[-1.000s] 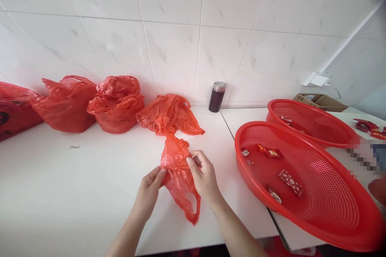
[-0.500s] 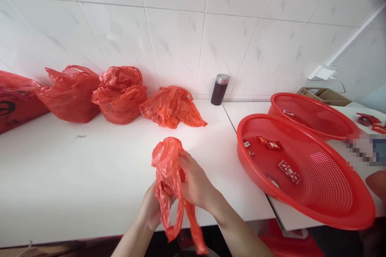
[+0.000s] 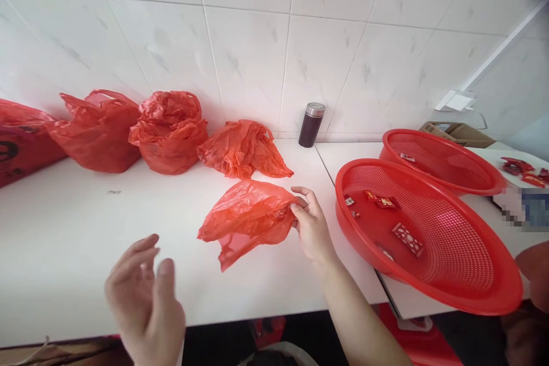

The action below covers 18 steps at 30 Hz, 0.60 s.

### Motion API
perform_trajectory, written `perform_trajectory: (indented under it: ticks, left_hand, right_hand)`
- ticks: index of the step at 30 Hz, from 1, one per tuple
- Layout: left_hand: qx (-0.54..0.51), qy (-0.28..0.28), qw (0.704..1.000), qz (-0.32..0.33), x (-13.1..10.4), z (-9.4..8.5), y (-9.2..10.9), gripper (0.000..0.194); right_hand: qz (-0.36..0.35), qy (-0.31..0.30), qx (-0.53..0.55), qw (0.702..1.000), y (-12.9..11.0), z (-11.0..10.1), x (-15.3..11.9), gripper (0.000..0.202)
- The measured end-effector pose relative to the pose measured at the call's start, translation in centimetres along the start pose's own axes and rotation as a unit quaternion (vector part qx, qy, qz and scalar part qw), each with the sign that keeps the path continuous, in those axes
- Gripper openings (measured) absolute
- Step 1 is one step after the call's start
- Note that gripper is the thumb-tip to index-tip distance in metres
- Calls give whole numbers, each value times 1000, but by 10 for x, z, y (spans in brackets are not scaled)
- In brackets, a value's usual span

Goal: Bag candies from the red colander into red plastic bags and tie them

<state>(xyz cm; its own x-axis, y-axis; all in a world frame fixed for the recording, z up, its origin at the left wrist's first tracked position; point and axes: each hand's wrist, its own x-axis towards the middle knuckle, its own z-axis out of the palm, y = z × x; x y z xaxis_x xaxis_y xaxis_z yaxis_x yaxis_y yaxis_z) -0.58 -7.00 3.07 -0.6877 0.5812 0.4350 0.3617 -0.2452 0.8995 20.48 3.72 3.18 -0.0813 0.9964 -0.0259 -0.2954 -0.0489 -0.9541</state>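
A thin red plastic bag [image 3: 253, 211] hangs in the middle of the view, spread out sideways above the white table [image 3: 64, 251]. The fingers and thumb of my right hand [image 3: 313, 226] pinch it at its right edge. Over the table's front edge, well to the left of the bag, my left hand [image 3: 148, 297] is raised with its fingers curved and apart from the thumb, holding nothing. Just behind the bag lies a crumpled heap of red plastic bags [image 3: 246, 148].
Two filled-looking red bags [image 3: 98, 137] stand along the tiled wall, beside a printed red bag [image 3: 26, 140]. A dark flask [image 3: 311, 126] stands mid-back. Two red plastic baskets [image 3: 463, 257] sit at right, the nearer holding several small packets [image 3: 407, 239]. Part of another person [image 3: 532, 274] shows far right.
The bunched bag between both hands has been spread out. My left hand has let go and moved left; my right hand has moved up and right with the bag.
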Motion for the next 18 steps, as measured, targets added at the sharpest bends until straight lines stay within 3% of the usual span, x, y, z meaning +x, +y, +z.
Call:
perform_trajectory:
  ticks: [2, 3, 5, 8, 10, 12, 15, 17, 18]
  left_hand:
    - [94, -61, 978, 176, -10, 13, 15, 11]
    - [141, -104, 959, 223, -13, 21, 16, 11]
    - [240, -210, 917, 238, -15, 38, 6, 18]
    - [292, -297, 897, 147, -4, 51, -29, 33]
    - [263, -299, 916, 57, 11, 48, -47, 39]
    - [223, -269, 937, -31, 27, 39, -55, 46]
    - [175, -267, 937, -144, 39, 26, -45, 58]
    - [137, -299, 924, -197, 38, 24, -32, 63]
    - [112, -315, 918, -214, 35, 24, -25, 64]
  right_hand:
    - [-23, -19, -34, 999, 1, 13, -9, 29]
    - [-28, -31, -41, 998, 1, 19, -14, 28]
    - [-16, -55, -38, 998, 1, 26, -22, 26]
    - [43, -114, -25, 992, -1, 19, -26, 28]
    - [77, -168, -49, 982, -1, 4, -19, 30]
    - [76, -182, -127, 972, -2, -15, -10, 30]
    - [-57, -56, -299, 951, -11, -29, -2, 21]
    - [-192, 28, -354, 915, -22, -22, -8, 16]
    - [-239, 30, -355, 903, -28, -14, -15, 15]
